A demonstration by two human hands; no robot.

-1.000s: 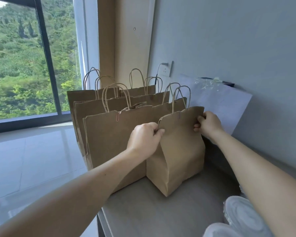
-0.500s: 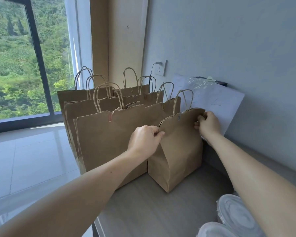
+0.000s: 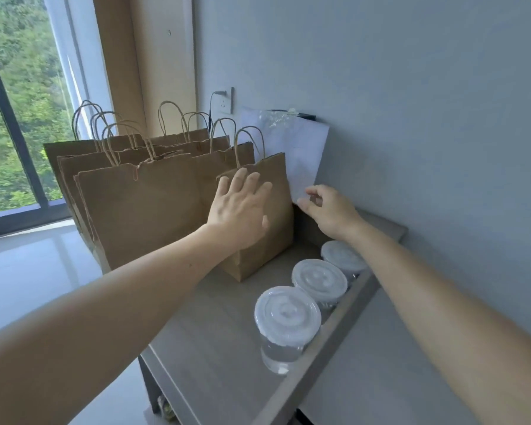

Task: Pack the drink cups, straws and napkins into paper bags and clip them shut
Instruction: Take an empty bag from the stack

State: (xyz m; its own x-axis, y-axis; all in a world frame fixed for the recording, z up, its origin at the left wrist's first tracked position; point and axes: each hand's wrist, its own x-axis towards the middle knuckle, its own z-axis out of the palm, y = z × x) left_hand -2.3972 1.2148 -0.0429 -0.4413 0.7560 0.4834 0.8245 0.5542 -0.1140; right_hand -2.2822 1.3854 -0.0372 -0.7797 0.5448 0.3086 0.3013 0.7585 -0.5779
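Covering the near bag (image 3: 269,256), left hand (image 3: 236,210) lies flat; right hand (image 3: 328,210) loose, empty.

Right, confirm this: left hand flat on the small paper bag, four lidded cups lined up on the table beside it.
Not four: the head view shows three lidded cups on the table beside the small paper bag. Rest stands.

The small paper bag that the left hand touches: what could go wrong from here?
1. The left hand lies flat against the small bag; a harder push might tip it into the larger bags.
2. The right forearm passes close to the lidded cups and might knock one over.
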